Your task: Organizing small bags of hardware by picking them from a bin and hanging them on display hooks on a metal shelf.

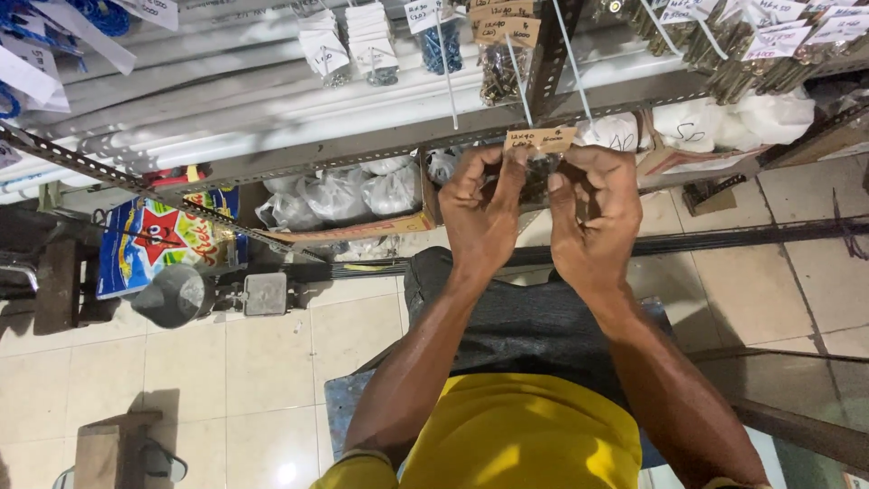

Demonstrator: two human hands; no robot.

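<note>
Held up just above centre, toward 12 o'clock: a small clear bag of dark hardware [540, 172] with a brown card tag [539, 139] across its top. Gripped from both sides. Left hand [484, 217] at the bag's 9 o'clock, fingers [496, 172] curled tight and pinched on the bag's left edge just under the tag. Right hand [593, 222] at its 3 o'clock, fingertips bent inward and pressed to the bag's right edge, thumb [559, 201] drawn in beneath. Both closed on the bag; most of it hidden between the knuckles, contents too blurred to tell apart.

Raised in front of a grey slotted-angle metal shelf [380, 145]. Above, at 12 to 1 o'clock, hung more small bags of brass-coloured screws [500, 68] with similar card tags. Along the shelf at 11 o'clock, lay clear plastic bags of pale parts [339, 192] in a shallow cardboard box. At 2 o'clock, sat white bundled sacks [724, 122]. At 10 o'clock, ran long white pipes [226, 100].

Lower down, at 9 o'clock, leaned a blue packet with a red star [158, 235], just beside a grey metal weight-like lump [176, 294] on the pale tiled floor [272, 371]. At 6 o'clock, showed a yellow shirt [525, 435] and dark trousers [534, 317].
</note>
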